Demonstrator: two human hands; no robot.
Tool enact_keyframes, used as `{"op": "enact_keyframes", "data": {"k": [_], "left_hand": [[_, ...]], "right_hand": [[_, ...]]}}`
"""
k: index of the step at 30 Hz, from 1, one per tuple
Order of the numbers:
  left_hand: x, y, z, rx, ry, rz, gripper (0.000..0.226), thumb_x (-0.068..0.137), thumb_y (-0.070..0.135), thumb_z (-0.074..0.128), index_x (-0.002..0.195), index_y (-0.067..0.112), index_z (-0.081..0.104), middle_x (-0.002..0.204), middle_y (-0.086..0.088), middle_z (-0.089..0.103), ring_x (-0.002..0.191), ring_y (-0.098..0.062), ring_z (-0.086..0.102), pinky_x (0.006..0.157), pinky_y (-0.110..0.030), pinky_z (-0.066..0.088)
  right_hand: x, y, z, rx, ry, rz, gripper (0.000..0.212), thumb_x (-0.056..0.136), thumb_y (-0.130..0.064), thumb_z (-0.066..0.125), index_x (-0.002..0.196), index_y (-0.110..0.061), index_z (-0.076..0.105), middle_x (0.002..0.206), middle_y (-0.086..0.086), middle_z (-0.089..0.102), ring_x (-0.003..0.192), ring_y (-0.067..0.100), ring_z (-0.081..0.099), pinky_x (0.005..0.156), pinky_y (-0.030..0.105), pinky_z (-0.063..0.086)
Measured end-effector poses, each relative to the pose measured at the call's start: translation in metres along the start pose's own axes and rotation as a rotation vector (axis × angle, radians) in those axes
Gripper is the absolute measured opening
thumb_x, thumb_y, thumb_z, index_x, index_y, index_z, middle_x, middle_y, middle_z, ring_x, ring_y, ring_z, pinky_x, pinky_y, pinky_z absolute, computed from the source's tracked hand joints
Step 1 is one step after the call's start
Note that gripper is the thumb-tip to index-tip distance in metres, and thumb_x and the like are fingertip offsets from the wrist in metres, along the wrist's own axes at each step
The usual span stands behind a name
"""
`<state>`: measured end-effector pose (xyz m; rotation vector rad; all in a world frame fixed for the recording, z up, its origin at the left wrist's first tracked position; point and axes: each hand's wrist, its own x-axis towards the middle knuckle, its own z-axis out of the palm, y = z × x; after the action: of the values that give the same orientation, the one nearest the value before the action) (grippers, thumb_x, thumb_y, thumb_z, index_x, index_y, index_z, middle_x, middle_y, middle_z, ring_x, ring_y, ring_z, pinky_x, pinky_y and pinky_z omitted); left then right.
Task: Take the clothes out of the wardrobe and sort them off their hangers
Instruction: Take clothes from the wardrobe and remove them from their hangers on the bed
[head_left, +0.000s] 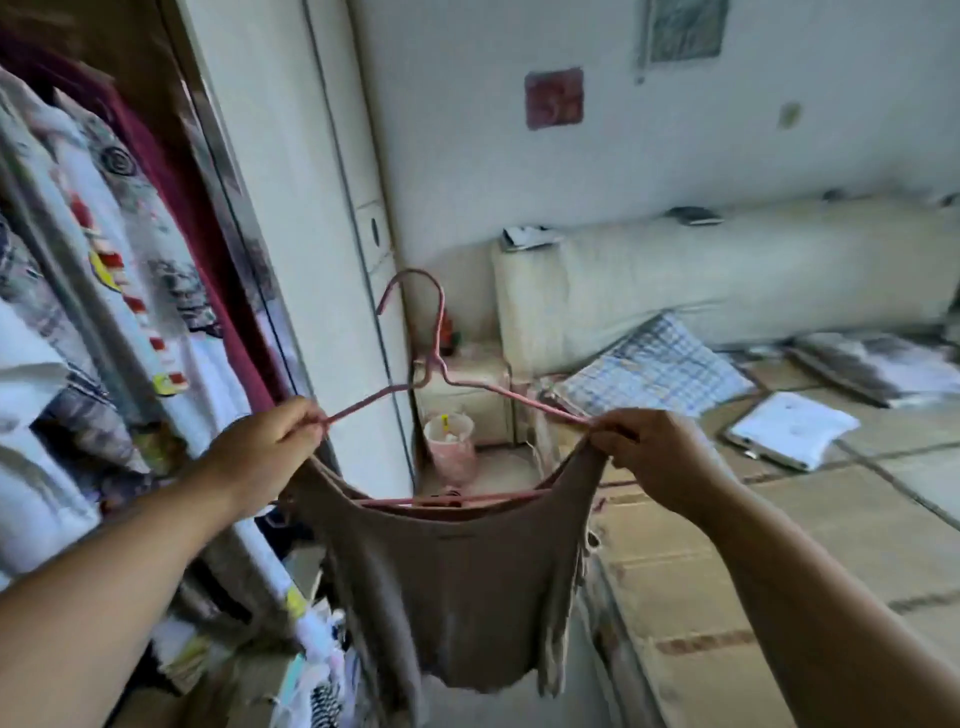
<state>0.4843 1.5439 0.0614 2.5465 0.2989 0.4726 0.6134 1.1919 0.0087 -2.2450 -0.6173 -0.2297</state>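
Straps of beige top (457, 597) on pink hanger (441, 364) are pinched by left hand (270, 441) and right hand (654, 457); print illegible.

At right, a pale woven mat (779, 545) bears a blue-checked pillow (654, 371) and a flat white rectangular device (789, 428); a small pink plastic bin (451, 441) stands on the far floor.

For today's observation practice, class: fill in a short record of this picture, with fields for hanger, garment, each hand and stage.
hanger: pink hanger, held clear of the wardrobe clothes
garment: beige top, hanging from it
left hand: pinches one strap at the hanger's end
right hand: pinches the other strap
stage: top not yet off
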Motion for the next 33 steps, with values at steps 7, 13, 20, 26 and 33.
{"op": "enact_keyframes", "data": {"k": [7, 13, 20, 26, 33], "left_hand": [[-0.028, 0.065, 0.127, 0.056, -0.357, 0.241, 0.031, 0.089, 0.003, 0.048, 0.079, 0.028, 0.061, 0.079, 0.006, 0.061, 0.079, -0.014, 0.055, 0.070, -0.022, 0.036], [-0.056, 0.159, 0.254, 0.070, -0.578, 0.501, 0.029, 0.091, 0.011, 0.045, 0.082, 0.035, 0.058, 0.096, 0.002, 0.060, 0.092, -0.015, 0.051, 0.081, -0.029, 0.037], [-0.095, 0.290, 0.392, 0.112, -0.687, 0.582, 0.026, 0.095, 0.021, 0.041, 0.100, 0.030, 0.065, 0.111, -0.005, 0.060, 0.107, -0.026, 0.050, 0.093, -0.039, 0.042], [-0.119, 0.378, 0.497, 0.180, -0.737, 0.536, 0.024, 0.098, 0.029, 0.040, 0.102, 0.035, 0.063, 0.110, -0.002, 0.057, 0.104, -0.026, 0.050, 0.092, -0.043, 0.041], [-0.119, 0.408, 0.596, 0.376, -0.838, 0.340, 0.028, 0.097, 0.027, 0.040, 0.099, 0.044, 0.061, 0.122, 0.002, 0.057, 0.117, -0.028, 0.046, 0.103, -0.052, 0.030]], "right_hand": [[-0.175, 0.095, -0.025, -0.109, 0.052, 0.438, 0.012, 0.083, -0.028, 0.065, 0.075, -0.035, 0.068, 0.056, -0.021, 0.060, 0.061, 0.002, 0.058, 0.057, 0.007, 0.038], [-0.313, 0.158, -0.081, -0.109, 0.187, 0.781, 0.020, 0.082, -0.027, 0.068, 0.066, -0.040, 0.066, 0.060, -0.019, 0.063, 0.060, -0.004, 0.056, 0.058, 0.014, 0.041], [-0.418, 0.228, -0.151, -0.012, 0.421, 1.082, 0.019, 0.087, -0.024, 0.065, 0.073, -0.036, 0.071, 0.066, -0.006, 0.070, 0.065, 0.018, 0.068, 0.063, 0.037, 0.055], [-0.447, 0.318, -0.180, -0.071, 0.437, 1.261, 0.016, 0.093, -0.030, 0.054, 0.083, -0.027, 0.067, 0.080, -0.002, 0.067, 0.073, 0.017, 0.060, 0.060, 0.029, 0.043], [-0.446, 0.420, -0.191, -0.125, 0.138, 1.428, 0.014, 0.095, -0.034, 0.050, 0.088, -0.029, 0.062, 0.088, -0.002, 0.066, 0.080, 0.017, 0.057, 0.067, 0.028, 0.040]]}}
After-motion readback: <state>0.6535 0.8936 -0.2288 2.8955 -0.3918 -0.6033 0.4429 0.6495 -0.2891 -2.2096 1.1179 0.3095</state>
